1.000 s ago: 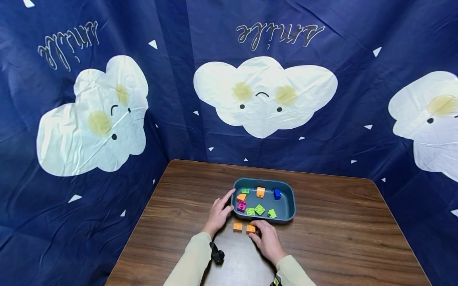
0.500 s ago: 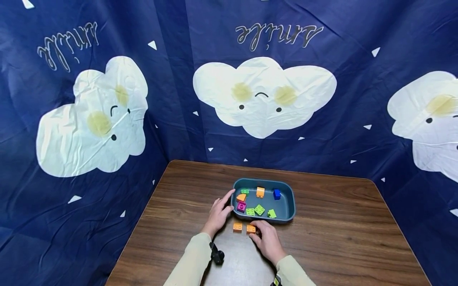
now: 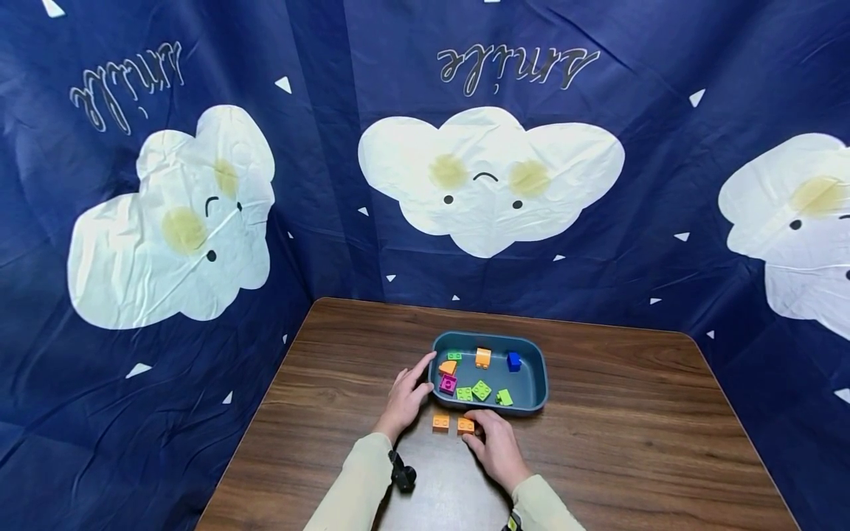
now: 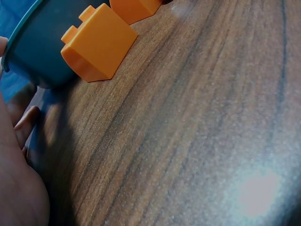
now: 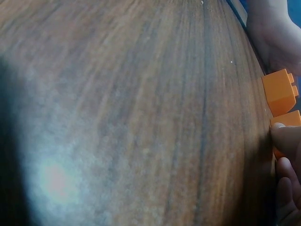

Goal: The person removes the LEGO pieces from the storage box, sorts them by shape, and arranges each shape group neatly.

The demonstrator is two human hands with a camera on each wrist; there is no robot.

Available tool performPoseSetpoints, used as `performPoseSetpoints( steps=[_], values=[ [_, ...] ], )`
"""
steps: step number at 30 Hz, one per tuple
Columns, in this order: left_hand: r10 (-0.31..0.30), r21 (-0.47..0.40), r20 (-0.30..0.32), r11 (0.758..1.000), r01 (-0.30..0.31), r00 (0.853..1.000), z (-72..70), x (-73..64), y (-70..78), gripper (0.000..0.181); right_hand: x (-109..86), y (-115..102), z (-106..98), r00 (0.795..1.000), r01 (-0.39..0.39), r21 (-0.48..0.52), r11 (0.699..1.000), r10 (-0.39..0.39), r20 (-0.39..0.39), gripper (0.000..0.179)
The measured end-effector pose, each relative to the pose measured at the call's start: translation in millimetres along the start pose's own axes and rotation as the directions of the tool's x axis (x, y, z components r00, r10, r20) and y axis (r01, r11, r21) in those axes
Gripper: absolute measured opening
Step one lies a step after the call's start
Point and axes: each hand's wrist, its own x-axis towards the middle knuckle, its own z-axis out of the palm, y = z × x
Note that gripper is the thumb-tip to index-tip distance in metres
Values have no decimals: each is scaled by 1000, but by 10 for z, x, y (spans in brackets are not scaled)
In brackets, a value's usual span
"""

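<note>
"Smile" [image 3: 519, 66] it says, upside down on the curtain [image 3: 322, 147] beyond the table [image 3: 617, 413], and here's a second "smile" [image 3: 129, 85], also inverted, slanting, up to the table's left!

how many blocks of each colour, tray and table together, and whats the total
Orange blocks: 4
Lime blocks: 3
Darker green block: 1
Purple block: 1
Blue block: 1
Total: 10

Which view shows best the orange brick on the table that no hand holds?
The left wrist view: there the brick is whole and largest. The head view shows it whole but small; the right wrist view, near its right edge.
</note>
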Motion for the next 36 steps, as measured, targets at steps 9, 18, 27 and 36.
performPoseSetpoints(
  steps=[9, 18, 27, 36],
  values=[
    [-14, -14, 1, 1000, 14, 1000, -1, -4, 12, 63, -11, -10, -2, 1000, 19, -8, 1000, -19, -10, 31],
    [-9, -18, 0, 1000, 9, 1000, -3, -9, 10, 63, -34, -13, 9, 998, 42, 2, 999, -42, -55, 35],
    [52, -4, -6, 999, -53, 999, 13, 6, -61, 65, -91, 27, -30, 990, 79, 27, 997, -75, -121, 41],
    [54, -1, -12, 999, -54, 998, 13, 8, -71, 65, -196, 32, -216, 987, 75, 42, 996, -68, -144, 41]
  ],
)
